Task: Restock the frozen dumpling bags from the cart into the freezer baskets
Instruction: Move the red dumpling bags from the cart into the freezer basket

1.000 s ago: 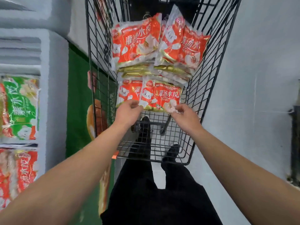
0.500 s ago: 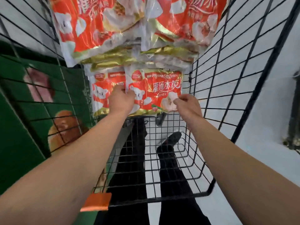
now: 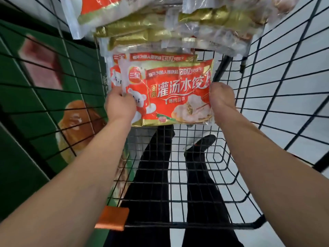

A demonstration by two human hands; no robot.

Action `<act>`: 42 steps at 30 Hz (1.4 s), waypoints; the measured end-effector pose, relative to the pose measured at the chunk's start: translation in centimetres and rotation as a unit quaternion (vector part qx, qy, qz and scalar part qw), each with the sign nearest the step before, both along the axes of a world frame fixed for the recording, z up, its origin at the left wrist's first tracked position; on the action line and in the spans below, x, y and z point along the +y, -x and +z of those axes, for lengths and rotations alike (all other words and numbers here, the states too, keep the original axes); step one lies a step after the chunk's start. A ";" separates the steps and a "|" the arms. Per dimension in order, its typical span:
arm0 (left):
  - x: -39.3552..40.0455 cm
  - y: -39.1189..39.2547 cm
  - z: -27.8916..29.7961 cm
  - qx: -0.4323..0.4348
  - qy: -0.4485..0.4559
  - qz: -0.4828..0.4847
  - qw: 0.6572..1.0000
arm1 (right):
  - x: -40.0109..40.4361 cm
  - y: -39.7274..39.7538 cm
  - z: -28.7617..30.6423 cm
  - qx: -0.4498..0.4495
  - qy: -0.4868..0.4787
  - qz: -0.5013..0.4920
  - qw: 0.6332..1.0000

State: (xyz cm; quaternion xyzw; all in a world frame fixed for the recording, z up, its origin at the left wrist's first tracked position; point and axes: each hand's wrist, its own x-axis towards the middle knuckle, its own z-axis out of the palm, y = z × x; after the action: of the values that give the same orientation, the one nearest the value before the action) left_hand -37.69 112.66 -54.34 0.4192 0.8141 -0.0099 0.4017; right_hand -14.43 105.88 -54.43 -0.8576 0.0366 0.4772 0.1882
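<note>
The wire cart (image 3: 267, 122) filled the frame, a blurred stack of bags (image 3: 178, 29) heaped across the top. At centre, the red dumpling bag (image 3: 170, 93) was up off the stack, it seemed: left hand (image 3: 120, 106) pinched one edge, right hand (image 3: 222, 98) gripped the other.

Glossy plastic bag (image 3: 170, 91); black wire cart (image 3: 195, 175)

Left hand (image 3: 119, 104) and right hand (image 3: 222, 98) grip a red dumpling bag (image 3: 170, 93) at frame centre | wire cart (image 3: 195, 175) below | more bags (image 3: 178, 27) stacked at top
</note>
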 end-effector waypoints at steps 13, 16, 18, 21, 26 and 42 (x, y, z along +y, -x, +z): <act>-3.5 1.0 8.6 -0.063 -0.027 0.021 0.997 | -2.3 1.8 9.1 0.017 -0.052 -0.034 0.998; -6.0 1.9 13.4 -0.067 -0.050 0.041 0.996 | -3.4 1.8 14.1 0.013 -0.075 -0.041 0.996; -8.6 2.6 17.8 -0.072 -0.074 0.064 0.993 | -4.9 1.9 18.0 0.016 -0.104 -0.003 0.994; -12.1 3.1 23.3 -0.086 -0.102 0.089 0.987 | -7.0 1.4 22.7 0.037 -0.135 0.033 0.990; -20.7 5.2 31.3 -0.124 -0.149 0.188 0.963 | -11.0 2.3 29.7 0.070 -0.166 0.132 0.975; -42.3 20.4 37.6 -0.206 -0.238 0.467 0.826 | -17.1 22.2 38.2 0.070 -0.220 0.437 0.869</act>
State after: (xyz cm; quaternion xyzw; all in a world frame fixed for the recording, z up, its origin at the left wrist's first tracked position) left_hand -58.14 70.37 -16.72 0.0638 0.7882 0.4596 0.4043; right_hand -36.66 88.77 -16.25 -0.6869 -0.4352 0.5648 0.1407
